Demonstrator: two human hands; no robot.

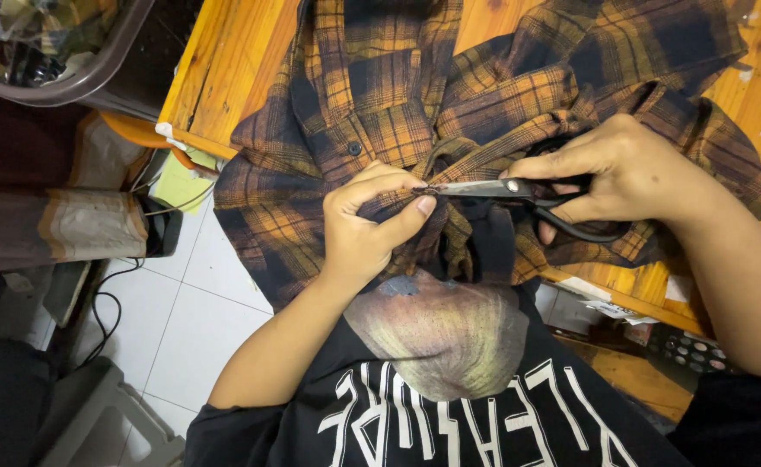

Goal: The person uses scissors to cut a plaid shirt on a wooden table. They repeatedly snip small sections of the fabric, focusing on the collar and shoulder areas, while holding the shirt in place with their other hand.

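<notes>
Head view, looking down over the person's chest. A plaid flannel shirt (pixel 380 95) in orange, brown and black lies crumpled across a wooden table (pixel 225 69), its near edge hanging off the table toward the person. A dark button shows on the shirt's placket, just far of the left hand.

The left hand (pixel 367 225) pinches a raised fold of the cloth near the centre of the scene, thumb and forefinger closed tight on the fabric, the other fingers curled under.

The right hand (pixel 622 173) grips a pair of scissors (pixel 519 195) with black handles, fingers threaded through the loops and closed around them. The metal blades point left, nearly closed, and their tips meet the pinched fold right at the left thumb.

At the far left stands a grey bin (pixel 69 60) holding more fabric; below it, rolled cloth (pixel 60 225) and a black cable lie beside the white tiled floor (pixel 199 311). The person wears a black printed T-shirt (pixel 449 415).
</notes>
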